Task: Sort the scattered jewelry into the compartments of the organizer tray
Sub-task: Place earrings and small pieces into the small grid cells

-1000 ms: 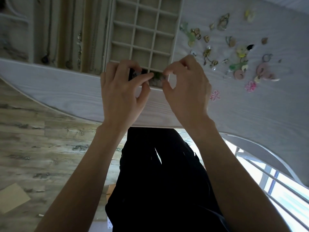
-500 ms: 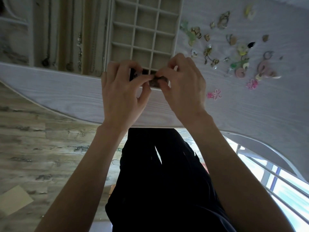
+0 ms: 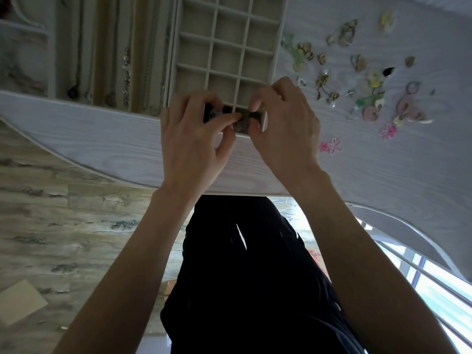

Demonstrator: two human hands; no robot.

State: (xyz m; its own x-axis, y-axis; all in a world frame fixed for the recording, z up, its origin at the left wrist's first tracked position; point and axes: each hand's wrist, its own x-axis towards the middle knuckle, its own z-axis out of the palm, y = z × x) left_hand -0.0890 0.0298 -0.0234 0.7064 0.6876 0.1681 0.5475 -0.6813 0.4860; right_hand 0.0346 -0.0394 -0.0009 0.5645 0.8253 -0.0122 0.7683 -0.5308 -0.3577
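Note:
A beige organizer tray (image 3: 277,51) with a grid of small square compartments lies on the white table. Both hands meet over its nearest row. My left hand (image 3: 191,139) and my right hand (image 3: 283,123) pinch a small dark piece of jewelry (image 3: 242,118) between thumbs and fingertips, just above the near compartments. What the piece is cannot be made out. Scattered jewelry (image 3: 357,80) lies to the right of the tray: gold earrings, green and yellow pieces, pink rings and a pink flower (image 3: 332,146).
A second tray (image 3: 115,60) with long slots holding necklaces lies left of the grid tray. The table's curved front edge (image 3: 102,159) runs just below the hands. Wooden floor, my dark trousers and a white rail show beneath.
My right hand moved left and closed in on the left hand; the fingertips of both now meet on the small piece over the tray's near row.

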